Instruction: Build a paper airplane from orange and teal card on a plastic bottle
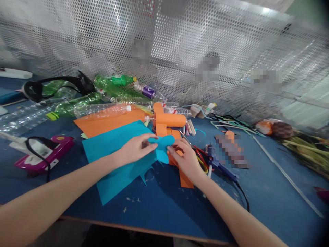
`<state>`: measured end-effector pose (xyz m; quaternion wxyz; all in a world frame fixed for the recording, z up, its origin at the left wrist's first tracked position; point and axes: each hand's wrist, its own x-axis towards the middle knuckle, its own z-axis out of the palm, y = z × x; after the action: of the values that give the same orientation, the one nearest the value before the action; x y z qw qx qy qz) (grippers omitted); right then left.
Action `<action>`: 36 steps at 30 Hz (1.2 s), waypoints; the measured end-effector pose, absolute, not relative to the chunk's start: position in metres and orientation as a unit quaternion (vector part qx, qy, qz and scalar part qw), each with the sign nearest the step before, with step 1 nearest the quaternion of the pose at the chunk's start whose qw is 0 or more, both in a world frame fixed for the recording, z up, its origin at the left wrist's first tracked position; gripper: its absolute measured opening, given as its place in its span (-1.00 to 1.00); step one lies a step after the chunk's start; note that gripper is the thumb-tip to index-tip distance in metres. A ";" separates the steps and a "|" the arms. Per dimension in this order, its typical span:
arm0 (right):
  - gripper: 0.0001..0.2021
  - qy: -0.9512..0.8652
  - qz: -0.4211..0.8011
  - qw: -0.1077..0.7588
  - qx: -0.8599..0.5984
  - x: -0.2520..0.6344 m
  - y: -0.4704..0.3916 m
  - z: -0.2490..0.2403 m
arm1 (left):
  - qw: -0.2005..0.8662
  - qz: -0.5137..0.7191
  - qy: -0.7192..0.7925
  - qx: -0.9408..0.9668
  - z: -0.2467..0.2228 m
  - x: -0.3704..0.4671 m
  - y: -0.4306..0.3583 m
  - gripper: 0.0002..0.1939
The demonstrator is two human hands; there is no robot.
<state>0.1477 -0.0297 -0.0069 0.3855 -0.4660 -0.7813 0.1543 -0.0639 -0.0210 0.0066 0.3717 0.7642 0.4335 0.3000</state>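
A small blue paper cutout with rounded lobes (164, 142) is held up between both hands near the middle of the view. My left hand (138, 147) pinches its left side between thumb and fingers. On the right side, my right hand (183, 156) grips its edge with thumb and fingertips. Beneath my left hand and forearm lies a large blue paper sheet (110, 178). Orange paper pieces (186, 179) lie partly behind my right hand. Just beyond the cutout is an orange paper-wrapped bottle (171, 120) with orange strips around it.
Plastic bottles (87, 103) crowd the table's back left. A purple power strip (59, 149) is at left, with cables. A blue glue gun (223, 168), markers (190, 127) and a blurred flat object (231, 151) lie right. A perforated metal panel (174, 48) stands behind.
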 end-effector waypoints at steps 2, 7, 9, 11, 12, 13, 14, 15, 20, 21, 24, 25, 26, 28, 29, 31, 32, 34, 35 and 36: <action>-0.86 -0.771 0.171 0.407 -0.460 0.148 -0.030 -0.006 | 0.458 0.314 0.397 0.731 0.007 -0.062 -0.022 -0.65; -0.90 -0.768 0.227 0.410 -0.436 0.146 -0.032 -0.007 | 0.477 0.334 0.395 0.710 0.000 -0.059 -0.022 -0.71; -0.85 -0.762 0.253 0.414 -0.429 0.145 -0.032 -0.009 | 0.483 0.346 0.389 0.704 -0.002 -0.058 -0.022 -0.72; -0.82 -0.750 0.288 0.421 -0.422 0.144 -0.032 -0.011 | 0.494 0.362 0.376 0.695 -0.003 -0.057 -0.022 -0.70; -0.81 -0.744 0.306 0.422 -0.418 0.144 -0.032 -0.013 | 0.498 0.369 0.372 0.691 -0.003 -0.057 -0.023 -0.69; -0.81 -0.740 0.321 0.420 -0.417 0.144 -0.032 -0.014 | 0.500 0.374 0.370 0.688 -0.002 -0.057 -0.024 -0.67; -0.81 -0.736 0.329 0.418 -0.418 0.144 -0.032 -0.015 | 0.503 0.380 0.369 0.683 -0.001 -0.056 -0.025 -0.66; -0.81 -0.735 0.330 0.417 -0.421 0.144 -0.032 -0.016 | 0.507 0.385 0.367 0.678 0.000 -0.056 -0.026 -0.65; -0.86 -0.739 0.297 0.425 -0.430 0.143 -0.034 -0.015 | 0.519 0.409 0.342 0.668 0.003 -0.054 -0.028 -0.70; -0.87 -0.739 0.295 0.427 -0.429 0.143 -0.035 -0.013 | 0.517 0.412 0.337 0.671 0.003 -0.054 -0.028 -0.71; -0.91 -0.734 0.300 0.430 -0.431 0.143 -0.036 -0.011 | 0.509 0.415 0.327 0.679 0.002 -0.054 -0.030 -0.76; -0.91 -0.732 0.302 0.431 -0.432 0.143 -0.036 -0.010 | 0.509 0.419 0.325 0.678 0.002 -0.053 -0.030 -0.76; -0.92 -0.730 0.305 0.433 -0.433 0.143 -0.036 -0.010 | 0.509 0.423 0.322 0.677 0.002 -0.053 -0.031 -0.76; -0.93 -0.726 0.310 0.438 -0.431 0.143 -0.036 -0.009 | 0.509 0.428 0.316 0.677 0.002 -0.053 -0.032 -0.77; -0.93 -0.724 0.313 0.440 -0.429 0.143 -0.036 -0.009 | 0.508 0.427 0.312 0.680 0.002 -0.053 -0.032 -0.78; -0.92 -0.723 0.319 0.443 -0.424 0.142 -0.036 -0.008 | 0.497 0.420 0.315 0.691 0.001 -0.053 -0.032 -0.83; -0.91 -0.722 0.320 0.443 -0.424 0.142 -0.037 -0.008 | 0.487 0.416 0.323 0.696 0.001 -0.053 -0.032 -0.85; -0.90 -0.722 0.319 0.443 -0.425 0.142 -0.038 -0.007 | 0.472 0.410 0.344 0.701 0.002 -0.053 -0.032 -0.88; -0.90 -0.722 0.318 0.443 -0.427 0.141 -0.038 -0.007 | 0.469 0.410 0.352 0.699 0.002 -0.054 -0.032 -0.89; -0.91 -0.720 0.317 0.445 -0.427 0.141 -0.038 -0.007 | 0.472 0.409 0.358 0.694 0.003 -0.054 -0.032 -0.88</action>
<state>0.1411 -0.0384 -0.0067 0.4453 -0.4275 -0.7202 0.3165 -0.0535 -0.0324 0.0031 0.4716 0.6944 0.3577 0.4091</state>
